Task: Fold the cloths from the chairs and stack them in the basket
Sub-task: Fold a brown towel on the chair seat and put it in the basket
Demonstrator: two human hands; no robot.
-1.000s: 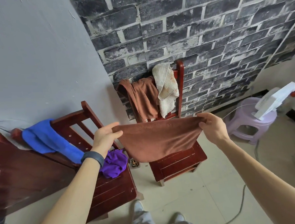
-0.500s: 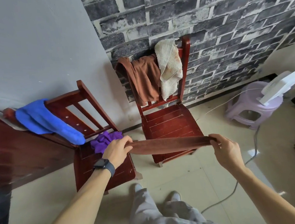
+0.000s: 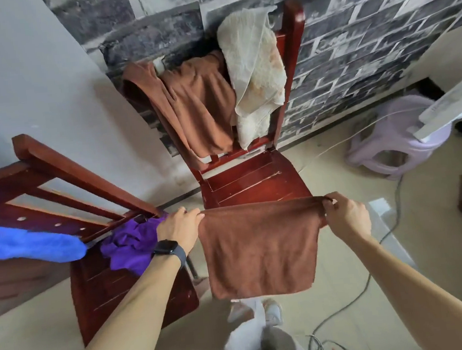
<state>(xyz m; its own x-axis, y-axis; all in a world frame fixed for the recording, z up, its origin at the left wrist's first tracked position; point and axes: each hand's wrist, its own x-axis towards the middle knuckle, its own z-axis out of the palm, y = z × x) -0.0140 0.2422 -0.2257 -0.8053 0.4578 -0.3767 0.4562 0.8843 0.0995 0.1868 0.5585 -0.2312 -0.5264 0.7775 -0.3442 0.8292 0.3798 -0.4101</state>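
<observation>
1. Head view, the only one we've got. Our left hand pinches one top corner of the brown cloth and our right hand pinches the other. The cloth hangs flat in the air between them, just in front of the far chair at 12 o'clock.
2. Our take on the fold: keep that top edge taut and level, then bring the two corners together so the edges line up. It looks soft and floppy, so let the hanging weight smooth it before halving.
3. Containers: there's no basket in view, so we can't tell what's in it.
4. Not yet folded:
   - A second brown cloth and a cream towel are draped over that chair's back.
   - At 9 o'clock, a purple cloth sits crumpled on the near chair.
   - A blue cloth hangs over that chair's back.
</observation>
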